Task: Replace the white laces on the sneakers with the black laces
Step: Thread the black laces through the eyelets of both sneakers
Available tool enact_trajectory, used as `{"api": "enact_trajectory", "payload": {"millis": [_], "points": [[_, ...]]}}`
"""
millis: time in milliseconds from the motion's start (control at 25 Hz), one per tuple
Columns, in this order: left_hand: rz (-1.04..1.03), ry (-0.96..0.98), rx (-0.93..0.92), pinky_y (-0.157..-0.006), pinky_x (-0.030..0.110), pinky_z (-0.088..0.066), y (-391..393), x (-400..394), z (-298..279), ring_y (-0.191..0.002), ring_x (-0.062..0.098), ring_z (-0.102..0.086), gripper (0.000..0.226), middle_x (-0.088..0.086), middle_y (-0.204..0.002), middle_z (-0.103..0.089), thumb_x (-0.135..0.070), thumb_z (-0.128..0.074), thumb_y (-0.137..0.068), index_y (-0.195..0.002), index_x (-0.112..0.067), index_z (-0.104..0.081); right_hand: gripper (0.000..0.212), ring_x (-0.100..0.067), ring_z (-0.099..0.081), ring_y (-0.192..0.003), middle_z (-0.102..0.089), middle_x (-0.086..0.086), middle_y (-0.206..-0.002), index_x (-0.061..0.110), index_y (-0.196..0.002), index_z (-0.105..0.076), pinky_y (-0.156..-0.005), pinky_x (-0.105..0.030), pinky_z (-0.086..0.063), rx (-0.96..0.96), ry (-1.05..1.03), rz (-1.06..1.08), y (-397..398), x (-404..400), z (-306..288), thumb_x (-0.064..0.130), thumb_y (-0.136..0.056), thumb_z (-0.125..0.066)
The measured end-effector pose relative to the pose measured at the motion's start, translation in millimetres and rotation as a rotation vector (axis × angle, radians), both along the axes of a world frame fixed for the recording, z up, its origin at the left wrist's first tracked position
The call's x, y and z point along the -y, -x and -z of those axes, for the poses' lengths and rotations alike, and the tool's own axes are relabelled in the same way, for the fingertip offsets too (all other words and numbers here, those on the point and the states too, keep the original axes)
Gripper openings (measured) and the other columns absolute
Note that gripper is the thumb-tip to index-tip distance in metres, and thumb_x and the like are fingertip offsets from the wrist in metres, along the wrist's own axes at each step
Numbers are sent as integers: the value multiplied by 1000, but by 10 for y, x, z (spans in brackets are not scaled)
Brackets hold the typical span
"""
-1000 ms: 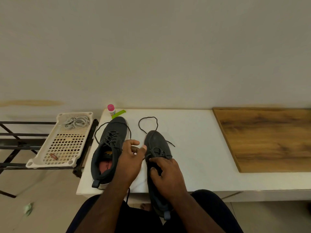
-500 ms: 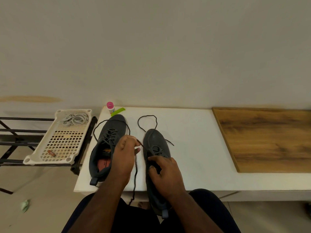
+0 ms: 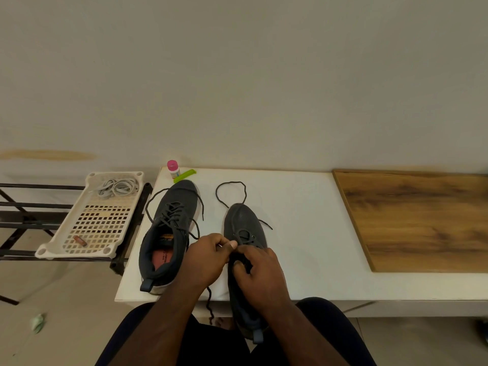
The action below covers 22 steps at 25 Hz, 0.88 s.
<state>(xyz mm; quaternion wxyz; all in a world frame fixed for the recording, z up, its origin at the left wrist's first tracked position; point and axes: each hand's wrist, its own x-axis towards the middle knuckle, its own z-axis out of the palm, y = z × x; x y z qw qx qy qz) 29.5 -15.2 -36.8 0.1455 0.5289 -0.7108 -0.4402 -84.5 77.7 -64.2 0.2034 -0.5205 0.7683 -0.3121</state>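
My right hand (image 3: 260,272) grips the collar and tongue of the dark grey fabric sneaker on the right (image 3: 244,233), fingers curled over the upper to steady it; its heel hangs past the near edge of the white table (image 3: 303,233). My left hand (image 3: 206,260) is closed to a tight pinch, thumb against fingertip, on the thin black lace (image 3: 231,192), right at the eyelets beside my other hand. To do this step well, I judge I should feed the tip squarely into the next free eyelet, draw the slack through evenly, and keep the shoe from rolling (the tail dangling off the table edge could snag). Only the lower eyelets look laced so far.

Beyond my hands the same lace runs forward over the toe and lies in a loose loop on the table. Just to the left stands the second dark grey sneaker (image 3: 171,228), already threaded with black lace, its ends trailing loose. Farthest off, on the left, the bundled white laces (image 3: 116,187) lie in the cream perforated plastic tray (image 3: 55,245) on a black metal rack (image 3: 15,207).
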Motion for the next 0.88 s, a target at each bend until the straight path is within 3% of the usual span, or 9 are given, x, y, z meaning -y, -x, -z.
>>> {"api": "enact_trajectory", "payload": {"millis": [160, 280, 360, 440, 520, 680, 880], "points": [[-123, 35, -179, -63, 26, -46, 8, 38, -2, -63, 9, -56, 24, 3, -71, -63, -33, -61, -95, -77, -19, -65, 31, -5, -49, -110, -65, 19, -120, 35, -122, -64, -92, -19, -39, -18, -13, -8, 21, 1, 16, 32, -94, -52], [-153, -36, -168, -64, 30, -50, 38, 29, 41, -66, 11, -64, 14, -3, -74, -66, -36, -62, -94, -84, -26, -63, 30, 2, -51, -109, -63, 21, -118, 36, -121, -63, -92, -15, -40, 46, 52, -2, 16, -6, 14, 40, -93, -53], [-152, -100, -134, -63, 30, -50, 35, 16, 74, -69, 11, -68, 11, -3, -81, -68, -37, -58, -96, -91, -28, -60, 23, 3, -58, -102, -64, 20, -110, 32, -115, -66, -87, -13, -45, 189, 156, 141, 119, 34, -33, 38, -94, -59], [-165, -124, -129, -66, 31, -52, 37, 9, 87, -71, 11, -69, 10, -4, -85, -69, -37, -55, -97, -94, -29, -59, 19, -3, -63, -97, -69, 13, -105, 24, -112, -70, -85, -19, -50, 255, 159, 343, 394, 152, -44, 27, -95, -62], [-164, -106, -132, -71, 34, -55, 45, -3, 96, -74, 11, -69, 9, -5, -85, -69, -37, -55, -98, -93, -31, -60, 25, -14, -64, -105, -71, 2, -112, 17, -119, -69, -90, -24, -46, 144, -17, 382, 727, 299, 42, 21, -95, -61], [-159, -58, -135, -74, 32, -53, 70, 6, 128, -81, 11, -67, 10, -8, -86, -68, -34, -55, -97, -89, -32, -61, 37, -23, -59, -120, -63, -7, -130, 15, -134, -61, -103, -34, -44, -70, -289, 196, 996, 617, 252, 27, -98, -57], [-158, -43, -155, -72, 25, -49, 87, 23, 145, -82, 9, -65, 9, -10, -87, -66, -30, -57, -96, -89, -32, -62, 22, -25, -62, -96, -60, -7, -108, 12, -105, -68, -83, -37, -54, -306, -358, 153, 999, 862, 369, 21, -99, -49]]}}
